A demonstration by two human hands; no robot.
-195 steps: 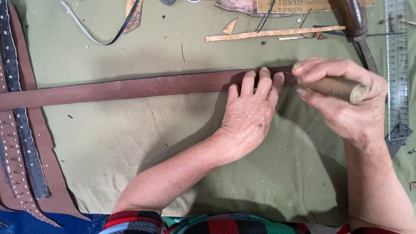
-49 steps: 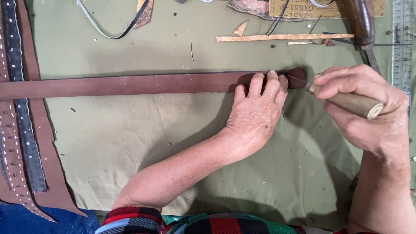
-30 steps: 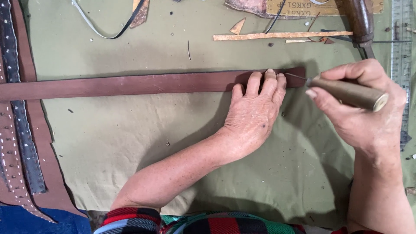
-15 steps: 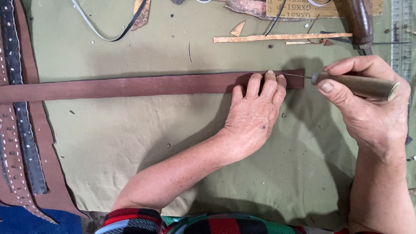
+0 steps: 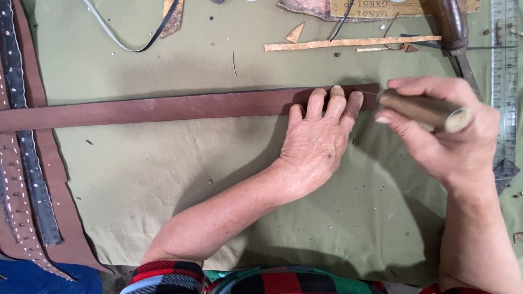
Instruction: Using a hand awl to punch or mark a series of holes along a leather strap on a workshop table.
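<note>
Head view, read left to right. At the far left edge lay several studded leather strips, dark and brown, running down the green cloth surface. From there a long brown leather strap stretched flat across the surface, its right end just beyond the fingers. The left hand was spread flat, palm down on the cloth, fingertips pressing the strap near its right end. The right hand was closed around a wooden-handled tool, a thin metal point showing at its left end, close to or touching the strap's end; contact could not be told. Beyond it, at the upper right, lay a thin pale leather offcut, a dark-handled tool and a metal ruler.

Judgement on handling: strap looked light, flexible along its length but firm across its width; smooth face likely to slide on cloth, hence flat pressure near the worked end. Best held down from above beside the tool point, or lifted by pinching both edges.
</note>
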